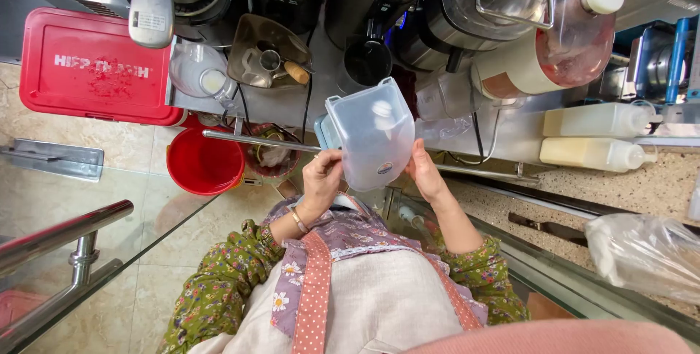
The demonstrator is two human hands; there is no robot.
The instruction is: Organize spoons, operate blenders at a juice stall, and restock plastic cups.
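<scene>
I hold a translucent plastic jug [372, 139] with a pale blue handle in front of my chest, its open mouth turned toward me. My left hand [321, 179], with a bracelet at the wrist, grips its left side near the handle. On the jug's right edge rests my right hand [426, 172], fingers pressed against the wall. The jug looks empty inside. I wear a floral blouse and a light apron with dotted pink straps.
A steel counter behind the jug carries blenders, a jar with reddish liquid [576, 33] and two pale squeeze bottles [594, 153]. A red bucket [204, 164] and a red crate [87, 62] are at left. A knife [547, 226] and a plastic bag [645, 252] lie at right. A metal rail [58, 234] is at lower left.
</scene>
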